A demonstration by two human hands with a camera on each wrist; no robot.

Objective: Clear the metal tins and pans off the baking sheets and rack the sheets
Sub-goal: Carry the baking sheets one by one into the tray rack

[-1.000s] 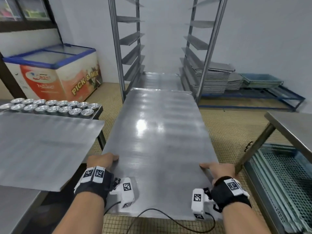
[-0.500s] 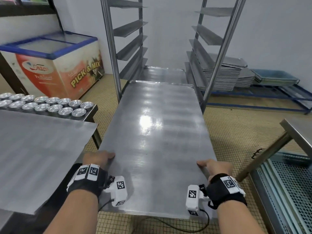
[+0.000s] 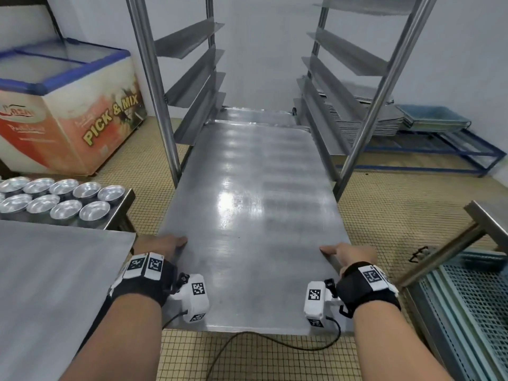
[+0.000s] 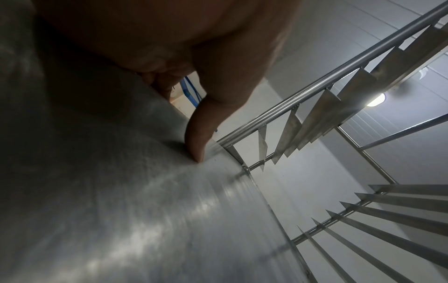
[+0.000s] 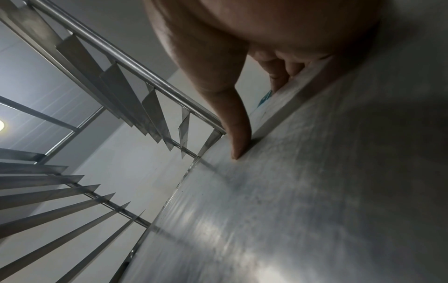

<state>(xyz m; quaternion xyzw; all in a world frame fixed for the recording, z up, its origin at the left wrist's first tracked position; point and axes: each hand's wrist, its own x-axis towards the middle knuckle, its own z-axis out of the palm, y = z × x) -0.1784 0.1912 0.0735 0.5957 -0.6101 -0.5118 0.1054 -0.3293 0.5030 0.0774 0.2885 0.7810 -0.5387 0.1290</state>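
A bare metal baking sheet [image 3: 253, 215] stretches ahead of me, its far end between the uprights of the tall steel rack [image 3: 154, 86]. My left hand [image 3: 159, 244] grips its left edge and my right hand [image 3: 347, 253] grips its right edge, thumbs on top. In the left wrist view the thumb [image 4: 201, 137] presses the sheet [image 4: 121, 210], fingers curled under its edge. The right wrist view shows the same grip, thumb [image 5: 238, 137] on the sheet [image 5: 315, 191]. Another sheet [image 3: 255, 114] lies in the rack just beyond. Several round metal tins [image 3: 60, 199] stand on the table at the left.
A second bare sheet [image 3: 55, 284] lies on the left table. Angled rack runners [image 3: 192, 86] line both sides. A chest freezer [image 3: 63, 105] stands far left. Stacked sheets [image 3: 365, 116] and a blue crate [image 3: 431, 119] sit behind the rack. A table leg [image 3: 439, 259] and grated trays [image 3: 472, 312] are at right.
I have stepped closer to the rack, and the sheet's far end has moved in between the uprights. Both hands keep the same grip on its edges.
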